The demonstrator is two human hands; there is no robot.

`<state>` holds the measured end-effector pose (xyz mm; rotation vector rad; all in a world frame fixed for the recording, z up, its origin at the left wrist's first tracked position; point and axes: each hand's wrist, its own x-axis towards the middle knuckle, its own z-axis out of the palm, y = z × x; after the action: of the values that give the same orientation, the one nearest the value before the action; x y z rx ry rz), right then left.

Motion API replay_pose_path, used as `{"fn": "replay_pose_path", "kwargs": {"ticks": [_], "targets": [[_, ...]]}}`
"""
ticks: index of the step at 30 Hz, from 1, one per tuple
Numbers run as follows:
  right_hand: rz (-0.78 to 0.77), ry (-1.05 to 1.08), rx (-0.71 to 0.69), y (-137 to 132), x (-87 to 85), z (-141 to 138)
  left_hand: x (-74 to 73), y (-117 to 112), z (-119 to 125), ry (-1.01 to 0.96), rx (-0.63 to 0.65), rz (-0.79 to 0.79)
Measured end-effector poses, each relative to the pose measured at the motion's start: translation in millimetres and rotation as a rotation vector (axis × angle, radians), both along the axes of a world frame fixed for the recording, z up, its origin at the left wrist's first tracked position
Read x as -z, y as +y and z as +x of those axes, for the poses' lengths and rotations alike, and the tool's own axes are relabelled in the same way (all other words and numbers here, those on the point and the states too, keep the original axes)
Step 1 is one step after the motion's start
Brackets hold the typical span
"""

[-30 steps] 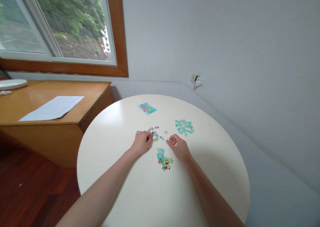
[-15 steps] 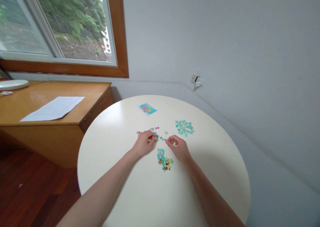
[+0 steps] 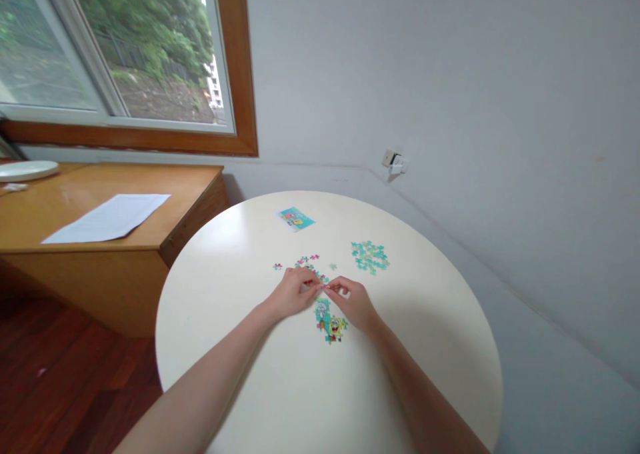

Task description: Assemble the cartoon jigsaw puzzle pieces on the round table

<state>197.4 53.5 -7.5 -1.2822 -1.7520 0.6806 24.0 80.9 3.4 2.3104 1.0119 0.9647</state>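
Note:
My left hand (image 3: 299,291) and my right hand (image 3: 351,301) meet fingertip to fingertip just above the joined part of a jigsaw puzzle (image 3: 330,324), which shows a teal figure and a yellow one. A small pinkish puzzle piece (image 3: 324,287) sits between the fingertips, pinched by my right hand. The left fingers are closed at the same spot; what they hold is hidden. Behind the hands lies a loose group of pink and teal puzzle pieces (image 3: 314,267), partly covered by the left hand. One pale piece (image 3: 333,266) lies apart, beyond the right fingers.
A pile of teal and pale green pieces (image 3: 370,257) lies at the right on the round white table (image 3: 225,374). Toward the back is a picture card (image 3: 296,219). A wooden desk (image 3: 195,201) with a paper sheet (image 3: 107,219) stands at the left, below the window.
Both hands have come together, the left moving right and slightly down, the right moving left with its piece. A loose piece at the left is now uncovered.

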Motion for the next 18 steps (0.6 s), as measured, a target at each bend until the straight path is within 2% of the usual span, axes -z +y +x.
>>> {"fn": "replay_pose_path", "kwargs": {"ticks": [5,18], "targets": [[-0.007,-0.039,-0.013,0.0,1.1,0.7,-1.6,-1.5,0.8,0.023,0.045,-0.001],[-0.03,-0.052,-0.07,-1.7,-1.2,-0.1,0.9,-1.6,0.8,0.034,0.06,-0.037]]}}
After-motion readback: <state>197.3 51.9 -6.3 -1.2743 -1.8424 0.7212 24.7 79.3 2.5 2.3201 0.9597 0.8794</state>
